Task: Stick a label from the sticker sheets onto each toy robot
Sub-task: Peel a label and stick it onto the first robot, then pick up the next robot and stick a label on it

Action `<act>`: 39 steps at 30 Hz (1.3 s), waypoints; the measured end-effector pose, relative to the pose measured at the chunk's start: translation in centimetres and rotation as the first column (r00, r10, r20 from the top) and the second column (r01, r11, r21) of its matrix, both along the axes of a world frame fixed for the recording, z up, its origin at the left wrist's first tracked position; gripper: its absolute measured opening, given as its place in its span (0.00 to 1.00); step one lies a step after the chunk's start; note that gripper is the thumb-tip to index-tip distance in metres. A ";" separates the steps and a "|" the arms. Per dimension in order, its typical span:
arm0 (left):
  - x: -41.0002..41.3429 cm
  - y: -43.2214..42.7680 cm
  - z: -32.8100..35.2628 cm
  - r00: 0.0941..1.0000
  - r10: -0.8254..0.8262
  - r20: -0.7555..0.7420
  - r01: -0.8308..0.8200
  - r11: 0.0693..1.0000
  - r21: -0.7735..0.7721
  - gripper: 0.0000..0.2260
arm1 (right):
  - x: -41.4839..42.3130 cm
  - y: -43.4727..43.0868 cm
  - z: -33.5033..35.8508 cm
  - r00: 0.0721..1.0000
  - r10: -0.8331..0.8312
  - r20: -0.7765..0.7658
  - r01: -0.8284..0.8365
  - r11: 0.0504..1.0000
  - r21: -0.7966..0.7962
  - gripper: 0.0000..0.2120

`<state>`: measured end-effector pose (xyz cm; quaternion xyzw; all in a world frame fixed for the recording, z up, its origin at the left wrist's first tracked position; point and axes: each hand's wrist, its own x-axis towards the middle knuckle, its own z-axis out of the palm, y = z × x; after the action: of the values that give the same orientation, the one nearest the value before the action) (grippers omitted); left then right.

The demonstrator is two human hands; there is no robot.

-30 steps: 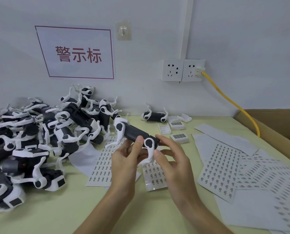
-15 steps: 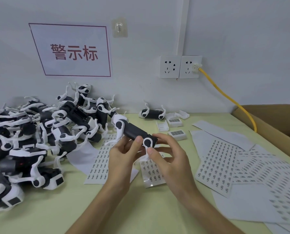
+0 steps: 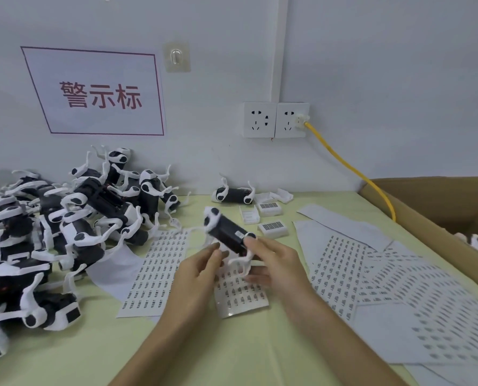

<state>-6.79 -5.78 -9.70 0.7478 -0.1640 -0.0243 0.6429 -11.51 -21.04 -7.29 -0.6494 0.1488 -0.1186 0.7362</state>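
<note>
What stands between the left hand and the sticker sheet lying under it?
Nothing visible. The left hand hovers over the sticker sheet; the toy robot, gripped by the right hand, is up to its right.

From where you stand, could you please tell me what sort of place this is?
Probably a toy factory's labelling bench: a heap of black-and-white plastic toy robots, white sheets of small printed stickers, a brown cardboard box.

Reaches in with both bare forearms. Grips the toy robot [image 3: 226, 232] by its near end in the right hand [image 3: 277, 263], thumb on top. Holds the left hand [image 3: 197, 270] alongside, fingers loosely curled, contact blurred.
</note>
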 end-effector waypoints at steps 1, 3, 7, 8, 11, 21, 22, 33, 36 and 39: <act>0.0 0.2 0.0 0.997 0.033 0.076 -0.040 0.995 0.093 0.10 | 0.1 -0.6 0.4 0.999 -0.018 -0.034 0.023 0.989 0.144 0.11; -0.1 0.4 0.0 0.976 0.046 0.215 -0.098 0.967 0.236 0.10 | -0.1 -2.4 1.4 0.997 -0.065 -0.049 0.080 0.904 0.419 0.13; -0.3 0.3 -0.7 0.920 -0.054 0.389 -0.147 0.871 0.468 0.08 | -1.1 -8.1 3.1 0.959 -0.264 0.108 0.110 0.692 0.713 0.25; -0.4 0.2 -0.7 0.911 -0.083 0.403 -0.144 0.853 0.502 0.08 | -1.5 -10.1 3.7 0.928 -0.346 0.139 0.136 0.661 0.738 0.23; -0.4 0.1 -0.7 0.900 -0.134 0.416 -0.141 0.812 0.567 0.07 | -3.1 -16.5 4.7 0.785 -0.578 0.221 0.228 0.603 0.764 0.18; -0.4 0.0 -0.6 0.899 -0.125 0.419 -0.151 0.810 0.567 0.08 | -2.7 -19.3 1.2 0.877 -0.479 0.024 0.424 0.798 0.427 0.15; -0.4 0.0 -0.5 0.899 -0.126 0.420 -0.152 0.809 0.568 0.08 | -2.2 -18.5 1.3 0.895 -0.446 0.024 0.410 0.842 0.352 0.14; 0.2 -0.1 -1.2 0.895 -0.153 0.419 -0.137 0.800 0.584 0.07 | 4.2 -7.9 1.9 0.995 -0.100 -0.027 0.067 0.816 -0.575 0.05; 0.3 -0.2 -1.3 0.889 -0.165 0.426 -0.134 0.798 0.588 0.07 | 7.6 -4.2 2.3 0.999 0.032 -0.033 -0.046 0.720 -0.692 0.14; 0.4 -0.2 -1.6 0.882 -0.180 0.436 -0.127 0.799 0.587 0.09 | 11.1 0.0 2.9 0.985 0.171 -0.039 -0.132 0.573 -0.809 0.28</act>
<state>-6.44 -6.02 -11.26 0.8927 -0.3093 0.0980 0.3127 -0.44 -21.08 -4.39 -0.9203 0.0068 -0.1240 0.3710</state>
